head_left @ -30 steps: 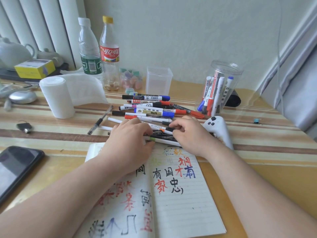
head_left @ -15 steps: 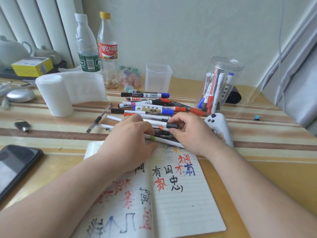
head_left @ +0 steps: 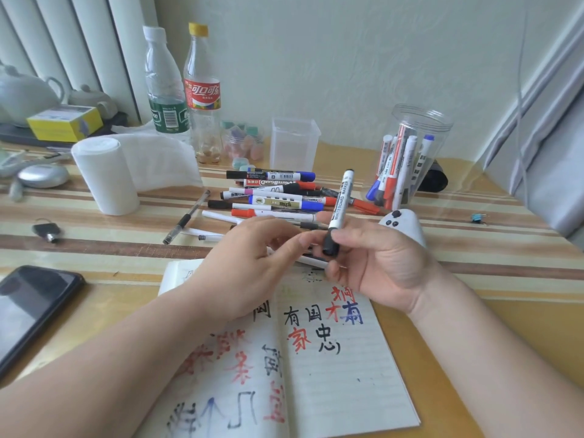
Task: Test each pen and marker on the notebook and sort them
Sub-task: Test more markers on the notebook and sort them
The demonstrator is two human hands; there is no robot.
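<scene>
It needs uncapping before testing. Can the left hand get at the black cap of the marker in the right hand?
Probably yes: the left hand has its fingers right beside the cap, which the right hand leaves partly exposed, nothing between.

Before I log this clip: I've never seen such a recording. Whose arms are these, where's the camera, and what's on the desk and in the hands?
There is no machine here: these are a person's two bare arms, filmed by one wide-angle camera worn on their head, looking forward and down. The right hand holds a whiteboard marker by its black-capped end. The left hand reaches its fingers to that cap; whether they pinch it is unclear. Below lies an open notebook covered in red, black and blue test writing. Behind lie a pile of markers and a clear jar holding more. A phone, a paper roll and two bottles sit on the desk.
</scene>
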